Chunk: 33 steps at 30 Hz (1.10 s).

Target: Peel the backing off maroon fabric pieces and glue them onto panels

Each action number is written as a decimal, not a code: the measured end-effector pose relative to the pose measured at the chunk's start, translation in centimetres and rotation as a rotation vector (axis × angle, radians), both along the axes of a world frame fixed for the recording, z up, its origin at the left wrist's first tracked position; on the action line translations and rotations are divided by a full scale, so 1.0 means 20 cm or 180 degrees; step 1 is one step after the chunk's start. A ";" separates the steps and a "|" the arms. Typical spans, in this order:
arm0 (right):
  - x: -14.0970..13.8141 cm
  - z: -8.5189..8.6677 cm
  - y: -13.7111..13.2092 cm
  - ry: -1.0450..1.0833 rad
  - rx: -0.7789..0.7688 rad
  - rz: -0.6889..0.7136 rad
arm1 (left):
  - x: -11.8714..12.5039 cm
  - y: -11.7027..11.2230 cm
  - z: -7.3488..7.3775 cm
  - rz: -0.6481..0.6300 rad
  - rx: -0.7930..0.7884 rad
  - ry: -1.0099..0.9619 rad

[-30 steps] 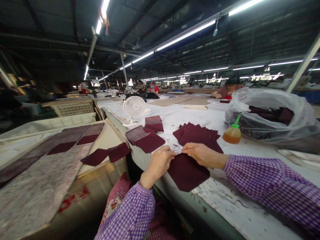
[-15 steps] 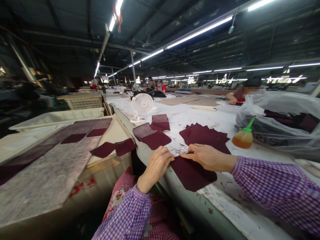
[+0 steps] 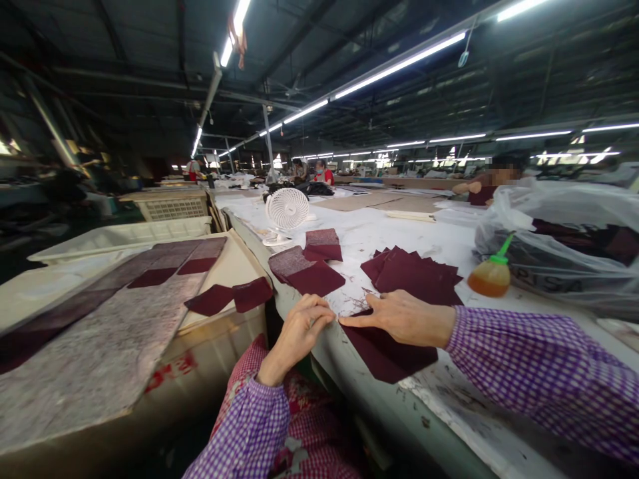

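Observation:
A dark maroon fabric piece (image 3: 387, 356) with angled corners lies at the table's near edge. My right hand (image 3: 402, 319) rests over its upper part, index finger stretched left along the top edge to the corner, thumb apart. Just left of that fingertip, my left hand (image 3: 299, 332) is closed in a pinch beyond the table edge. Whatever is between its fingertips is too small to make out. Behind my right hand a fanned stack of maroon pieces (image 3: 417, 276) lies on the table. Several part-grey maroon pieces, one of them a folded piece (image 3: 319, 278), lie farther left.
A small white fan (image 3: 288, 209) stands behind the pieces. To the right are a bottle of amber liquid (image 3: 490, 276) and a clear plastic bag (image 3: 564, 239) with dark cloth. At left, a grey board (image 3: 100, 339) with maroon pieces lies across cream bins. A co-worker sits across the table.
My left hand has moved left and slightly down, off the fabric's corner. My right index finger has slid left along the top edge to that corner and straightened.

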State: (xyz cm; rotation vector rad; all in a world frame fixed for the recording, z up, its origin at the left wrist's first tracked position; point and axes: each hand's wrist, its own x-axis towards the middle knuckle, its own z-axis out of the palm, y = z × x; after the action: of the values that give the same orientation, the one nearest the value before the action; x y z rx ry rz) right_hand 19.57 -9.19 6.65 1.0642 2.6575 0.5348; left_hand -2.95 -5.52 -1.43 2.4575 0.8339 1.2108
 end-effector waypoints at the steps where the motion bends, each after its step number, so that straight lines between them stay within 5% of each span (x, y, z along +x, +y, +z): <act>1: 0.01 -0.01 0.01 0.0095 0.0003 -0.0015 | -0.01 0.01 0.00 0.0095 -0.0089 -0.0128; 4: 0.04 -0.02 0.06 0.0559 -0.0159 -0.0298 | 0.00 0.04 0.01 0.0412 -0.0070 -0.0270; 8: 0.08 -0.04 0.15 0.1243 -0.1004 -0.0789 | 0.05 0.10 0.02 0.0727 0.0254 0.0166; 14: 0.14 0.01 0.18 0.1782 -0.1198 -0.0434 | 0.11 0.18 0.03 0.1095 0.0180 0.0798; 19: 0.37 0.11 0.27 0.1903 -0.0355 -0.1407 | 0.14 0.19 0.07 0.1515 0.0167 0.1329; 24: 0.54 0.08 0.35 0.1160 0.0399 -0.2310 | 0.18 0.22 0.10 0.1570 0.0200 0.1570; 27: 0.47 0.06 0.36 0.1023 0.0687 -0.1920 | 0.19 0.24 0.09 0.1576 0.0208 0.1593; 33: 0.08 0.04 0.58 0.1253 0.0064 -0.0889 | 0.18 0.26 0.09 0.1535 0.0243 0.1574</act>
State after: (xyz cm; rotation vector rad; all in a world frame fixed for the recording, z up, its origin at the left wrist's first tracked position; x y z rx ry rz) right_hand 21.13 2.38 7.37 1.6633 2.7494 0.3220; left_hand 0.74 -0.25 0.36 2.7562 1.6119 0.7609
